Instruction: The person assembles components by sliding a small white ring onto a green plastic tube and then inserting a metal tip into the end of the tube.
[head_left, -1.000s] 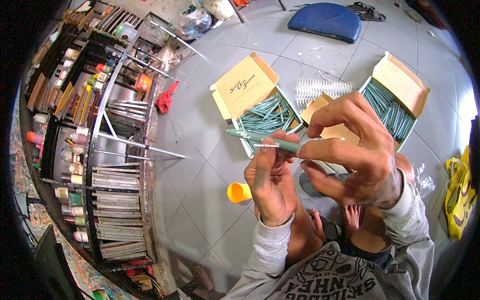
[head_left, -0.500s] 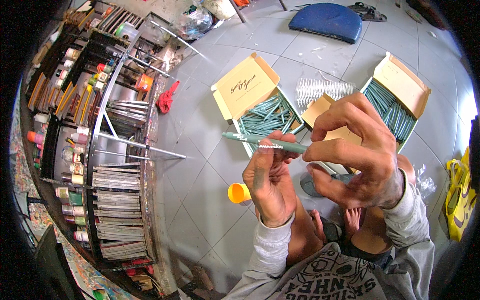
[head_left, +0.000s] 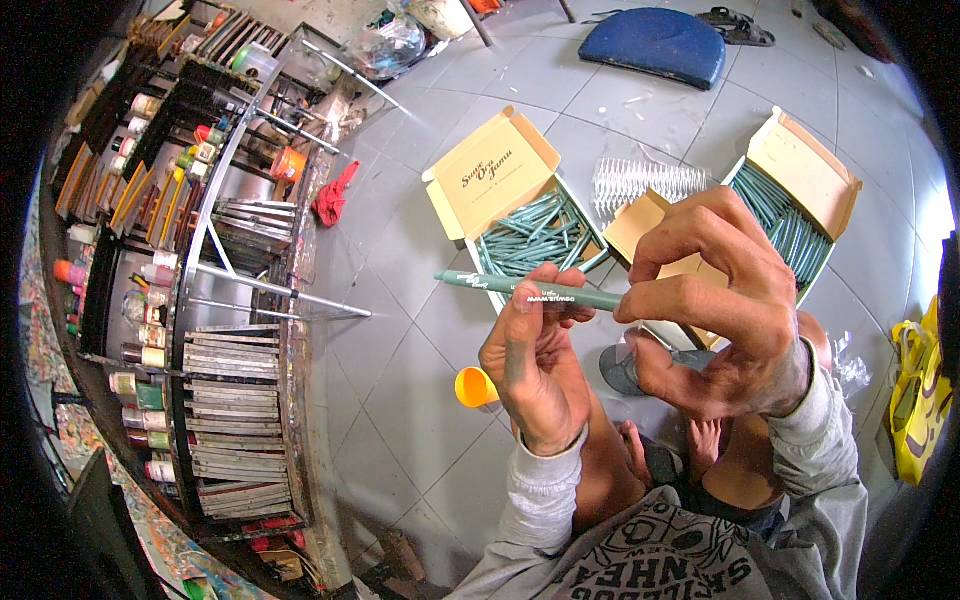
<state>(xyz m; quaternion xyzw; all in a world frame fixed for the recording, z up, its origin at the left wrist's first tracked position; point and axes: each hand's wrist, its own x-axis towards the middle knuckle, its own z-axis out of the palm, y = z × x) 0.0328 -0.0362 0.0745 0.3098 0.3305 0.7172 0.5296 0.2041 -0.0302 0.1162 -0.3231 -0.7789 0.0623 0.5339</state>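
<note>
Inspection or assembly of a green pen seems in hand: it is held level above the tiled floor, pinched by the left hand at mid-barrel and the right hand at its end. A steady grip is called for next. Two open tan boxes of green pens lie beyond.

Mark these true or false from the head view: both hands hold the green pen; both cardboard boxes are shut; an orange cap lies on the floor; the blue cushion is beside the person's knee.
1. Left hand and right hand both hold the green pen: true.
2. Both boxes are shut: false; the left box and right box stand open with green pens inside.
3. An orange cap lies on the tiled floor: true.
4. The blue cushion is beside the knee: false; it lies far off, beyond the boxes.
</note>
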